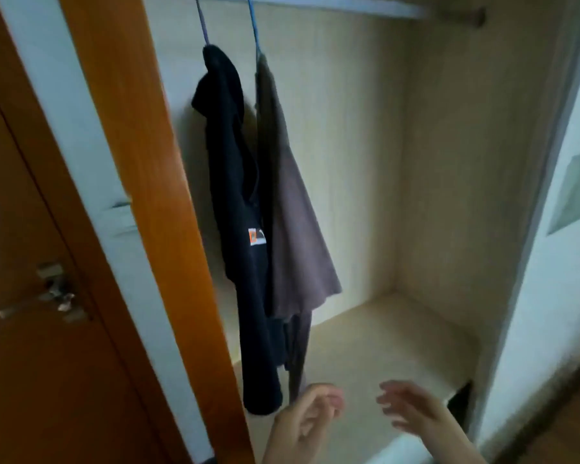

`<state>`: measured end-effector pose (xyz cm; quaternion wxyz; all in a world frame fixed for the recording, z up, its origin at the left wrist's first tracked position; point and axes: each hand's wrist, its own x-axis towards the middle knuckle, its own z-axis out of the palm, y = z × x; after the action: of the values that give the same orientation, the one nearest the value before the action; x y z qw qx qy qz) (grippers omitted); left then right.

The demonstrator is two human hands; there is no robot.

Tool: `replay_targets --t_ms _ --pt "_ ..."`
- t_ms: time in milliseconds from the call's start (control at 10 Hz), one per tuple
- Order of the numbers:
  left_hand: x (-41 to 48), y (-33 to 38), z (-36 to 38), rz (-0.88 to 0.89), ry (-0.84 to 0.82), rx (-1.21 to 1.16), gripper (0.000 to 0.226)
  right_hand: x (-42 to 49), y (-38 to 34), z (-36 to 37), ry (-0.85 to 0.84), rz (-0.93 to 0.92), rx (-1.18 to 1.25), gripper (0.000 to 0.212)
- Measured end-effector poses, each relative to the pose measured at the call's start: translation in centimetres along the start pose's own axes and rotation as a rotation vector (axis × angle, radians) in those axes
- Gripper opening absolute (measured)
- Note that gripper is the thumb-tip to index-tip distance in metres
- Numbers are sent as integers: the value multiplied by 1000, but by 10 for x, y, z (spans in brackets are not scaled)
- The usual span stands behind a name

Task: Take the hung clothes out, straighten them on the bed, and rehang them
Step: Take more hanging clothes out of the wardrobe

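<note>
The fingers [330, 398] of the left hand [310, 415] were loosely curled and held nothing. The fingers [390, 391] of the right hand [412, 411] were spread and nearly straight, also holding nothing. Both hands hung side by side, apart from each other, over the front edge of the wardrobe floor [382, 346]. The left hand was just below the hem of the navy garment [235, 209], without touching it. That garment hung from a purple hanger [202, 25] near the left end of the rail [456, 15], with a small orange and white label [257, 236] on its side. Touching its right side hung a grey-brown garment [292, 229] on a blue hanger [253, 25]. An orange wooden post [141, 162] stood at the left edge of the wardrobe. Further left was a brown door [31, 329] with a metal handle [52, 296].
</note>
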<state>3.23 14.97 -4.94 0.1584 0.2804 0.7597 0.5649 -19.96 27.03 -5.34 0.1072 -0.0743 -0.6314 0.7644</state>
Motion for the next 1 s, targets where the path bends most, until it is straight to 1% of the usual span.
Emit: replay_targets --t_ms 100,200,300,400,500,600,700,800,900,1000 --pt "48 83 -5 332 318 116 23 -209 -91 -170 88 -160 -158 21" --pt "70 145 -11 518 535 209 19 -173 -170 -168 -57 -492 -291 54" --pt "95 218 -28 710 876 476 31 -134 -247 -151 -145 -583 -315 24" --pt "123 267 -51 682 1123 670 43 -104 -298 -123 -227 -592 -281 32" --pt "164 323 -90 452 1241 881 61 -65 -355 -78 -300 -525 -275 55" --pt "193 342 -127 190 1204 892 67 -43 -384 -37 -332 -434 -318 77" --pt "203 343 -145 -45 1090 765 58 -34 -391 -16 -326 -396 -344 81" --pt "206 338 -147 -80 931 425 13 -20 -387 -11 -207 -330 -440 69" --pt "216 327 -153 -51 901 291 12 -10 -387 -19 -262 -270 -369 32" --pt "230 325 -158 -17 832 179 6 -1 -393 -26 -179 -256 -337 14"
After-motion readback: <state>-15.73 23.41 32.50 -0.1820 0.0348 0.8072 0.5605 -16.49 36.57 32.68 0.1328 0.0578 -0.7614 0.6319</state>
